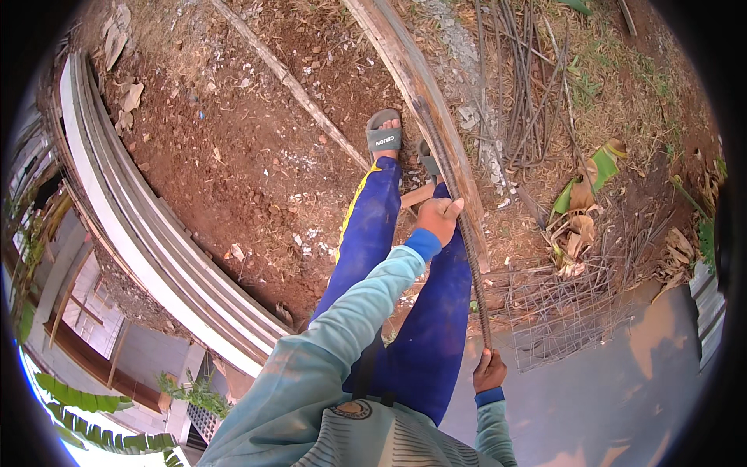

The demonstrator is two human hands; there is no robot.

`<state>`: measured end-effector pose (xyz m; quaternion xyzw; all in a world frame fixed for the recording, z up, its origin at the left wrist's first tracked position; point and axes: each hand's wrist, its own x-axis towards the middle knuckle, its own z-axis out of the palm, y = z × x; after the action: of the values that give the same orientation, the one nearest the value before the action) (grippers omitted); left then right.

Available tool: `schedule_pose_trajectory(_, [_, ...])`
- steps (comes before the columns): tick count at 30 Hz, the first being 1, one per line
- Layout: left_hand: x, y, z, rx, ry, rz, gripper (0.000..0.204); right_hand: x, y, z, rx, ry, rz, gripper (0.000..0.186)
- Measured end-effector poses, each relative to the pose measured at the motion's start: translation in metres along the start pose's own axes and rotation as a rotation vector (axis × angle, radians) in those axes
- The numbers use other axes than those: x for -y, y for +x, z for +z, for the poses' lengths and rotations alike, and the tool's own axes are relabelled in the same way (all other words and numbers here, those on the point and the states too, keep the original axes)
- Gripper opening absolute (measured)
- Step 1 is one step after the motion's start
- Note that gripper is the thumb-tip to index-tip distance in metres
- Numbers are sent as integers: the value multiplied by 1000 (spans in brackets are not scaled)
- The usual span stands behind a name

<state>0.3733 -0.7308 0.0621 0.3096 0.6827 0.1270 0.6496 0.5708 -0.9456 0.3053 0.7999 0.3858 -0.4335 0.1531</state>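
A ribbed steel rebar runs from over a long wooden beam down toward my right side. My left hand is closed around the bar's middle, its thumb lying along it above my knee. Lower down, my right hand grips the near end in its fingers. The far end of the bar overlaps the beam, and whether it touches the wood I cannot tell. Just behind my left hand, a short piece of wood shows between my legs.
Long stacked boards curve along the left. A thin pole lies on the reddish soil. To the right are a heap of thin rods, a wire mesh and dry banana leaves. A grey sheet covers ground at the lower right.
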Motion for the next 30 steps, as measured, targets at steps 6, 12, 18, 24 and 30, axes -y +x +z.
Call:
schedule_pose_trajectory(6, [15,7,11,-42,-36,71,40,-40,29,39,-66,38,-67,47])
schedule_pose_trajectory(12, [5,-7,4,-74,40,128,28,-8,0,9,35,48,22,45])
schedule_pose_trajectory(18, [-32,-28,-30,-20,26,62,31,90,-66,-27,144,187,199,41])
schedule_pose_trajectory(24, [-27,-26,-31,-58,103,60,33,66,-57,-43,244,414,169,50])
schedule_pose_trajectory(30, [-58,-30,-64,-7,20,101,40,101,-84,-90,459,698,438,58])
